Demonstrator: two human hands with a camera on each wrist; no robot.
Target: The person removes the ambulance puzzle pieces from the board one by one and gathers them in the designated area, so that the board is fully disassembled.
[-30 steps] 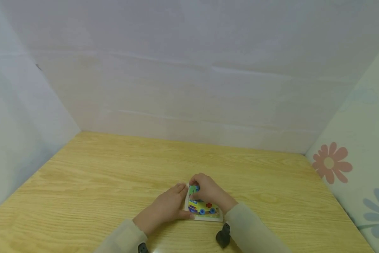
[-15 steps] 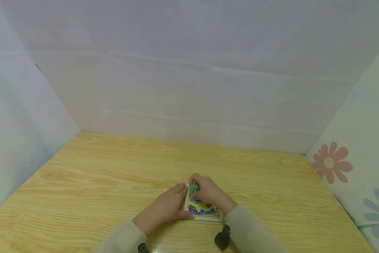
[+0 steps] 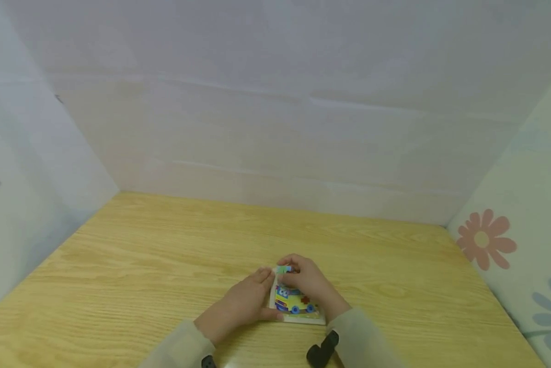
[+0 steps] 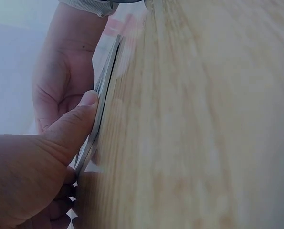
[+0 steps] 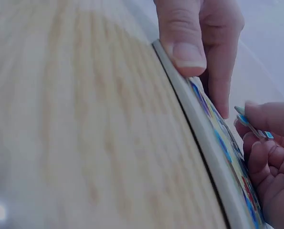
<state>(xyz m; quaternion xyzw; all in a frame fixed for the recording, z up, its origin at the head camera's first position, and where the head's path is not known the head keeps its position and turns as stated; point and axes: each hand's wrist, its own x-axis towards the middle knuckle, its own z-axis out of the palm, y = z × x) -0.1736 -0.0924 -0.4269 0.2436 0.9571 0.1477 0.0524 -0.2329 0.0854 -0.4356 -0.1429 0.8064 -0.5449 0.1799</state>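
Note:
A small picture puzzle board [image 3: 298, 320] with a pale raised rim lies on the table, showing a yellow ambulance with blue wheels and a red cross. My left hand [image 3: 244, 301] steadies its left side: the thumb presses on the near rim and the fingers stretch along the left edge. Over the far left part of the board, my right hand [image 3: 308, 278] pinches a thin green-and-blue puzzle piece [image 3: 283, 269] between thumb and fingers. In the right wrist view the piece [image 5: 249, 123] is tilted and lifted off the board. The right hand covers the board's far right part.
The wood-grain table [image 3: 165, 245] stretches out around the board. A pale wall [image 3: 275, 133] closes off the far side, and side walls stand left and right, the right one [image 3: 533, 204] with printed flowers. A black wrist device [image 3: 322, 351] hangs at the right sleeve.
The pinched piece has turned and tilted, so less of its green face shows. My right hand has shifted slightly to the right, uncovering the ambulance's front. My left hand stays put.

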